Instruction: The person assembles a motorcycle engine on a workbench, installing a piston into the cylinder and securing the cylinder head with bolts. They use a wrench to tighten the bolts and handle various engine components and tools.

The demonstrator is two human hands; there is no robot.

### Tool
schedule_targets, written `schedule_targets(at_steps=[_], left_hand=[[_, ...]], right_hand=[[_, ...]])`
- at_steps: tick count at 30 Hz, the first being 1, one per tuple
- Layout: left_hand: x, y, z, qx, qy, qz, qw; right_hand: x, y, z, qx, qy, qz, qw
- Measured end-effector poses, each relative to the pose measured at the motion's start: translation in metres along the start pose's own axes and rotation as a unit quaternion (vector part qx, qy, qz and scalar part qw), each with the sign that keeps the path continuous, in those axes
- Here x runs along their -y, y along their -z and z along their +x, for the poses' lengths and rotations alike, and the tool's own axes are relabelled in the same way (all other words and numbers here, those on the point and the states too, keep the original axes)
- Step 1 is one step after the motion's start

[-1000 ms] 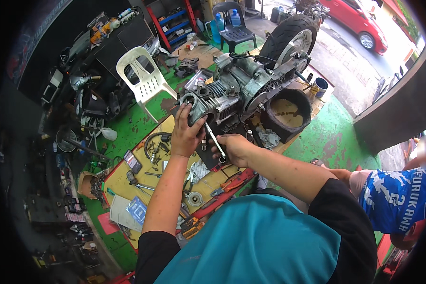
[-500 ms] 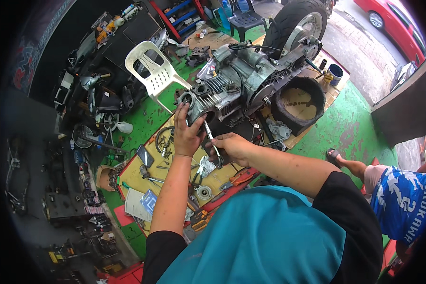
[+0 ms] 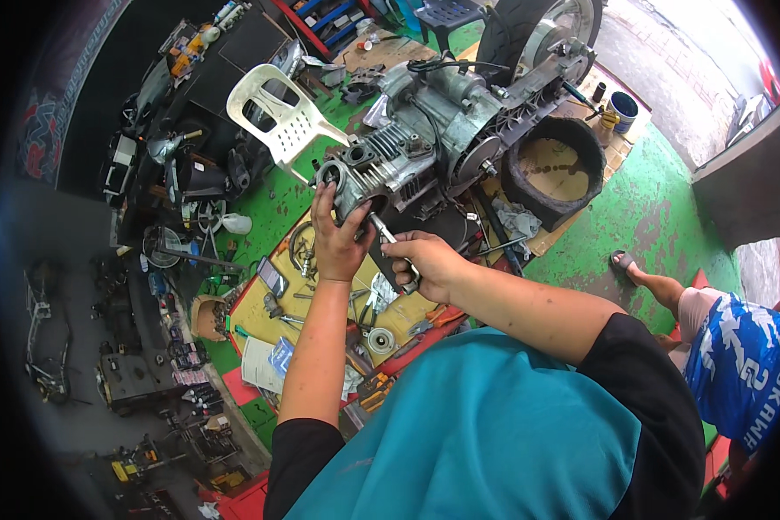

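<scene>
While hands [image 3: 381,251] crowd the engine [image 3: 425,147], chair [image 3: 282,113] close left.

One view only, from the camera on my head, left of the pair. It looks steeply down over my teal shirt at the lower edge. My forearms enter from below; my left hand [image 3: 338,238] and right hand [image 3: 429,264] sit near frame centre, close to the lens. Engine [image 3: 425,143] upper centre. Fisheye bends the rim; corners are black.
</scene>
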State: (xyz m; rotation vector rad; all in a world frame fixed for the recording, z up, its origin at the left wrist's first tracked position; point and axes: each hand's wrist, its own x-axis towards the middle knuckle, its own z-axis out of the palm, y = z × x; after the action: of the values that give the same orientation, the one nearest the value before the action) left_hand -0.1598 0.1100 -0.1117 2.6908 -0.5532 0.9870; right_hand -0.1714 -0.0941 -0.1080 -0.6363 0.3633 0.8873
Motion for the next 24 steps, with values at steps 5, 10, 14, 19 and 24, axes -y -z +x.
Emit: schedule_targets(at_steps=[5, 10, 14, 19, 24], left_hand=[[0.000, 0.000, -0.001, -0.001, 0.012, -0.010, 1.000], [0.000, 0.001, -0.002, -0.005, 0.012, -0.029, 0.999], [0.000, 0.000, -0.003, -0.007, 0.008, -0.032, 0.999], [0.002, 0.001, -0.004, -0.008, 0.010, -0.043, 0.999], [0.002, -0.001, -0.003, -0.019, 0.007, -0.040, 0.999]], right_hand=[[0.005, 0.014, 0.006, 0.011, -0.012, -0.087, 0.996], [0.034, 0.010, 0.000, 0.063, -0.067, -0.211, 0.973], [0.041, 0.004, -0.011, 0.066, -0.090, -0.222, 0.969], [0.027, -0.007, -0.013, 0.052, -0.040, -0.281, 0.958], [0.012, -0.010, -0.016, 0.006, 0.037, -0.251, 0.967]])
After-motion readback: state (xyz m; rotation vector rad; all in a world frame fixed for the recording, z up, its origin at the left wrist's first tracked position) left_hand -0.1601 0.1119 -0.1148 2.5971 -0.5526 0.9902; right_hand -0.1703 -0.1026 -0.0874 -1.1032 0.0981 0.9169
